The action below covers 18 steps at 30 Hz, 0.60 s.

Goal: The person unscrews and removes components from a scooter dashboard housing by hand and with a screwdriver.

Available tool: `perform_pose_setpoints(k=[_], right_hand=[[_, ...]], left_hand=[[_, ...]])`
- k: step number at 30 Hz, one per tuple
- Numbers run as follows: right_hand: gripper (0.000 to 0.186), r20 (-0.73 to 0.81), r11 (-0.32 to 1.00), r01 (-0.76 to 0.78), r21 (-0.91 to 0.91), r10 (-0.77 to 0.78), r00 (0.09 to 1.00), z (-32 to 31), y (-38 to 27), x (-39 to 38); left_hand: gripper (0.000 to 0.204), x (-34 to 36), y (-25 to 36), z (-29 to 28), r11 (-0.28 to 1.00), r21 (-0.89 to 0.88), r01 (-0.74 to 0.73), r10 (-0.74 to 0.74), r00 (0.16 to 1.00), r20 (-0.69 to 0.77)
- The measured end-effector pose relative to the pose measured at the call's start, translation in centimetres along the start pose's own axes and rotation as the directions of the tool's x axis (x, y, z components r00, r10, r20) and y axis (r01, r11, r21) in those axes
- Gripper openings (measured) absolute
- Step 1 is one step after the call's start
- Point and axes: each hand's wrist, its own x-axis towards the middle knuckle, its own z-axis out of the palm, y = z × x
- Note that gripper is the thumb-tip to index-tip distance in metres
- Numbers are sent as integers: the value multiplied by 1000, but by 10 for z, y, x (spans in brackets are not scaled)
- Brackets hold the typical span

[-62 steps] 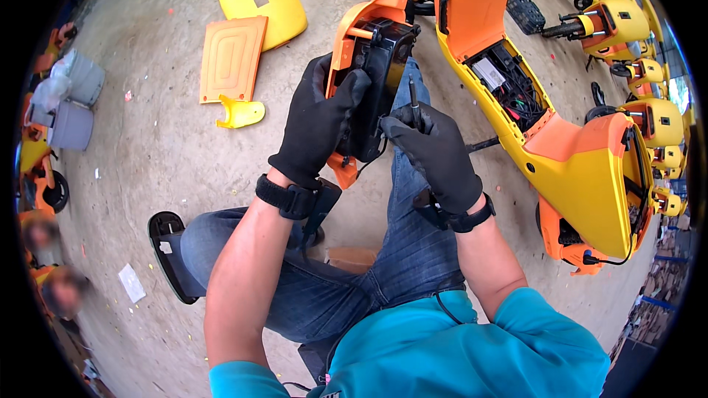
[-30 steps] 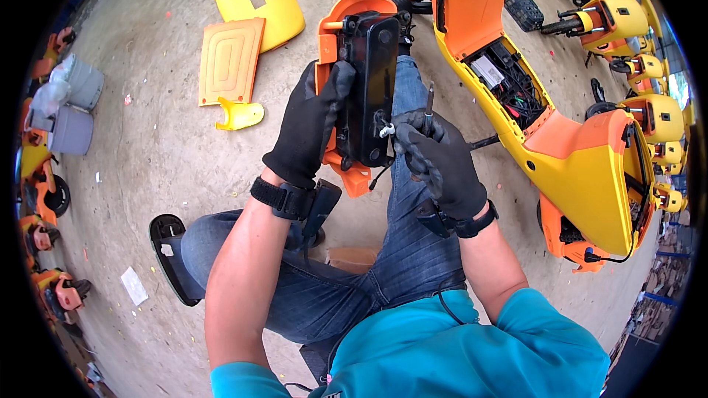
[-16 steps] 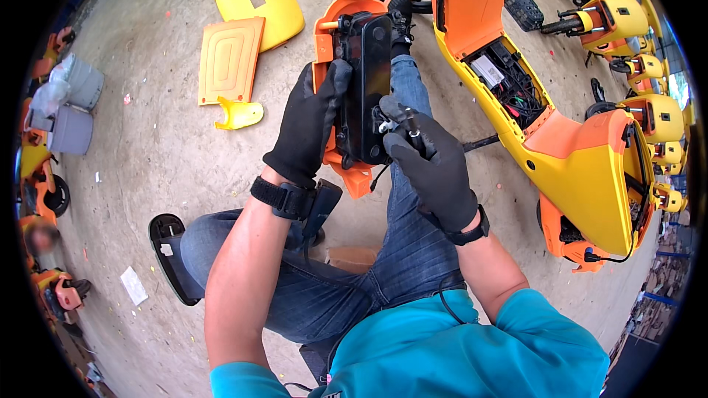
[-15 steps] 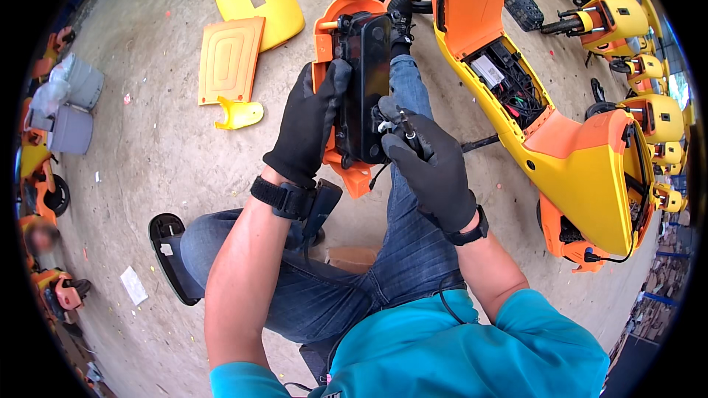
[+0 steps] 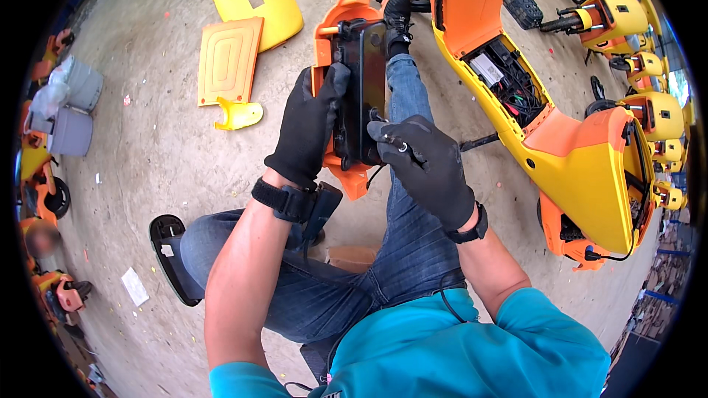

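Between my legs is an orange plastic scooter part [image 5: 346,4] carrying a long, glossy black panel [image 5: 375,77]. My left hand [image 5: 306,125], in a black glove, is closed around its left side, thumb on the black panel's edge. At the panel's lower right, my gloved right hand [image 5: 429,169] is closed on a small hand tool [image 5: 398,144] with a bright metal end. Most of that tool is hidden by the fingers, so its exact kind does not show. A dark cable [image 5: 376,175] hangs from the part's lower end.
A yellow and orange scooter body [image 5: 560,155] stands at right, its wiring bay [image 5: 505,81] uncovered. On the concrete at left lie a yellow panel [image 5: 276,11], an orange cover [image 5: 228,59] and a small yellow piece [image 5: 240,113]. Grey bins [image 5: 71,130] and more scooters line the sides.
My right hand has shifted slightly down, and the tool has turned in its fingers, with its metal end now toward the lower right. The left hand keeps its hold.
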Motion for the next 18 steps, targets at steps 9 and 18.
perform_pose_setpoints(k=[9, 18], right_hand=[[26, -161, 840, -396, 372, 479, 863, 1, 5, -7], [23, 2, 736, -485, 471, 549, 836, 5, 19, -14]], left_hand=[[52, 2, 3, -3, 997, -81, -15, 14, 1000, -13], [50, 5, -6, -12, 993, -90, -71, 74, 997, 26]])
